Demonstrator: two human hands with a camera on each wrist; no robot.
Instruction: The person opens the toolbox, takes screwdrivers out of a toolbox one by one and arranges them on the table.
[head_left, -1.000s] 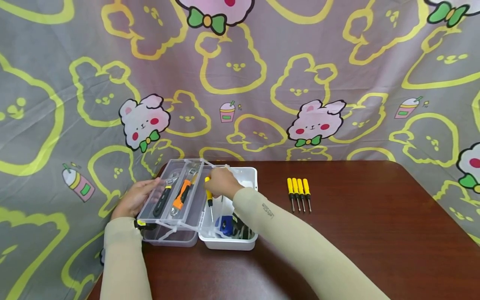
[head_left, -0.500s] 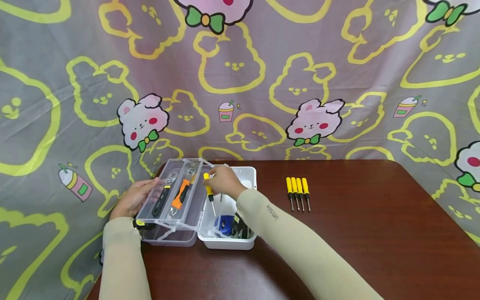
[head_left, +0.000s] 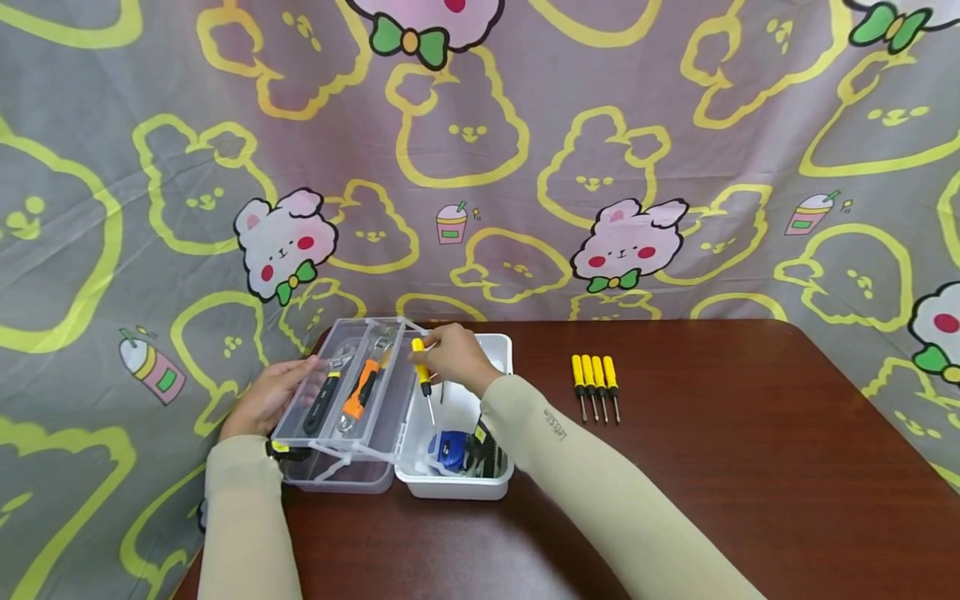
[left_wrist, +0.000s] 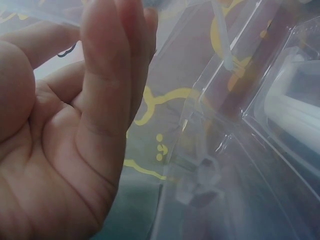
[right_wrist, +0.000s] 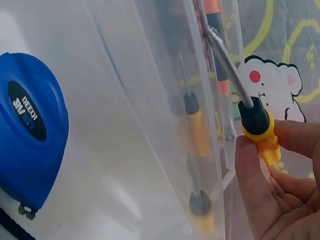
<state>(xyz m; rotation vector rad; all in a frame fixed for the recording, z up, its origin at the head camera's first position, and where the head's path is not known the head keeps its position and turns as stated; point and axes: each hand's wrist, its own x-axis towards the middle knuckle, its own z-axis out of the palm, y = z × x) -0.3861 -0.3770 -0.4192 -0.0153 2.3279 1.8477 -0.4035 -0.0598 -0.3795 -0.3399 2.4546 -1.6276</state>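
"So, what's in your hands?"

"My right hand (head_left: 456,357) pinches a screwdriver (right_wrist: 254,117), yellow-handled, black-collared, silver-shafted, tilted tip-down above the white box (head_left: 453,490), near its left edge. My left hand (head_left: 264,397), fingers nearly straight, touches the clear tray's (head_left: 324,442) left edge."

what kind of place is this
Probably a makeshift indoor work corner: cartoon-print cloth hangs behind and beside a reddish-brown table, and an open toolbox stands on the table.

I get a softly lit head view, faint sheen on the worktop (head_left: 712,450), and a dimmer, hazy left wrist view.
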